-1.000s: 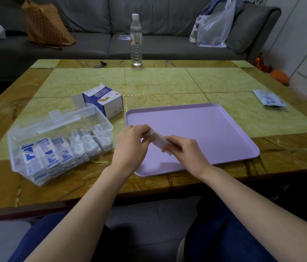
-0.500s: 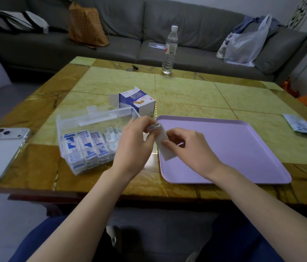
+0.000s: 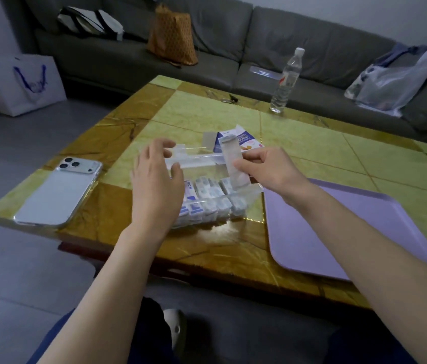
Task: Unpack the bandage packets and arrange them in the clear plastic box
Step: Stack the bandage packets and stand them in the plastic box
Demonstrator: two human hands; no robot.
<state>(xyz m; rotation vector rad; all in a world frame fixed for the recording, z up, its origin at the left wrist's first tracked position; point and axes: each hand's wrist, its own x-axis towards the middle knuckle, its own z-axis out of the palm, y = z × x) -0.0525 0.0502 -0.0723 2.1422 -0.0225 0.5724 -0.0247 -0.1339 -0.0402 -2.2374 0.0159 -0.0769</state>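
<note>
Left hand (image 3: 157, 185) palm-down, fingers (image 3: 154, 148) spread and relaxed, over the clear plastic box (image 3: 250, 194) at frame centre. Right hand (image 3: 267, 172) pinches one bandage packet (image 3: 233, 164) upright above it. Carton (image 3: 248, 143) print unreadable.

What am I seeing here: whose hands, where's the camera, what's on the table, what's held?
No machine: a person works bare-handed, filmed by one wide-angle camera on their head, looking down. The right hand pinches a long bandage packet over the clear plastic box, which holds rows of packets. The left hand is open at the box; contact is unclear. On the table are also an opened carton, a phone, a purple tray and a water bottle.
</note>
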